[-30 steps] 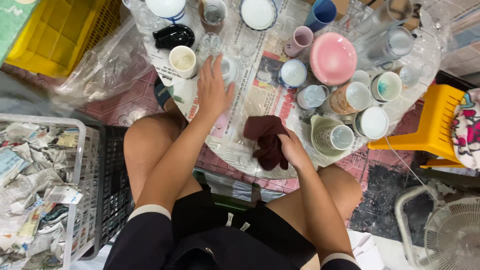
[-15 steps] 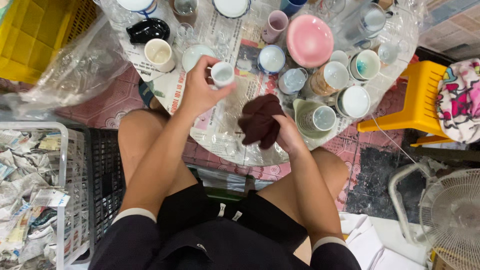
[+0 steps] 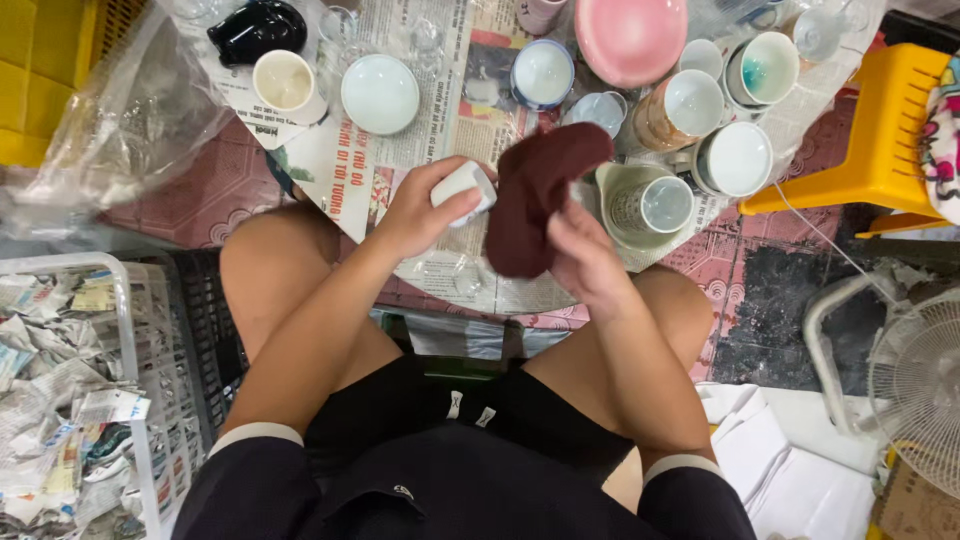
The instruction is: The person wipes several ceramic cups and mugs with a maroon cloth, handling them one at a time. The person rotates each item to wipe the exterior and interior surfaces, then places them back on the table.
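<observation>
My left hand (image 3: 418,212) grips a small white cup (image 3: 463,184), tipped on its side above my lap. My right hand (image 3: 580,250) holds a dark maroon cloth (image 3: 540,190) right next to the cup's mouth. Both hands hover over newspaper (image 3: 440,110) spread on the floor in front of my knees. Several cups and bowls stand on the paper beyond: a white saucer (image 3: 380,93), a cream mug (image 3: 286,84), a pink bowl (image 3: 630,35) and a green mug (image 3: 640,205).
A white basket (image 3: 125,330) full of crumpled newspaper sits at my left. A yellow crate (image 3: 40,60) and clear plastic bag (image 3: 130,120) lie at the top left. A yellow stool (image 3: 880,130) and a white fan (image 3: 915,390) stand at the right.
My left hand picked the white cup off the newspaper and drew it toward me. My right hand lifted the maroon cloth from the paper up beside the cup.
</observation>
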